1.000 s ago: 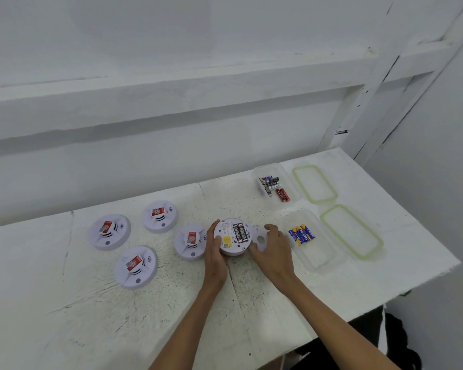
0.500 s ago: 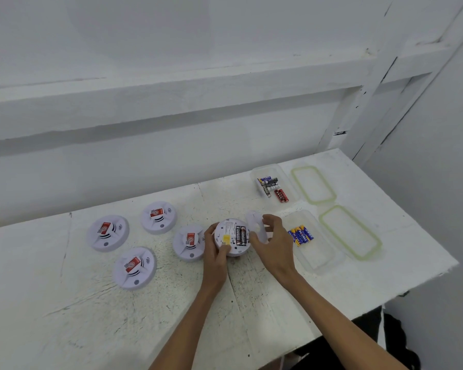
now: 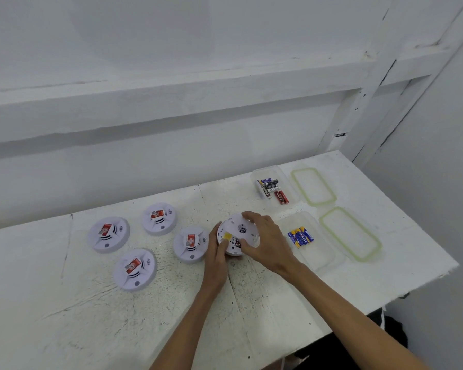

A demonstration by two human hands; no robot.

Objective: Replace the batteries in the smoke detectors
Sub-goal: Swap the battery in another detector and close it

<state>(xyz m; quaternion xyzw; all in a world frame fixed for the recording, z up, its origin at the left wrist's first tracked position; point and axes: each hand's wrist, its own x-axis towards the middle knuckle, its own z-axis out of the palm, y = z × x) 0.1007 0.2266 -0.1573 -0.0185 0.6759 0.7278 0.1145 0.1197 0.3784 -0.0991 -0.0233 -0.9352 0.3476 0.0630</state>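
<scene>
Front half of the table [image 3: 64, 329] is free, loads of room to reach in. Left side's tight though: four smoke detectors [image 3: 108, 234] packed close, the nearest one [image 3: 191, 244] just beside the left hand [image 3: 217, 255], which grips the opened detector [image 3: 233, 244]. Over that, the right hand [image 3: 267, 244] holds the cover [image 3: 238, 222]. Past it, two battery tubs [image 3: 324, 260] and their lids [image 3: 350, 233] block the way to the edge.

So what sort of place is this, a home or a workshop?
Probably a bare workroom, not a lived-in home: plain white-painted walls, a scuffed white table, and on it smoke detectors and clear tubs of batteries laid out for the job.
</scene>
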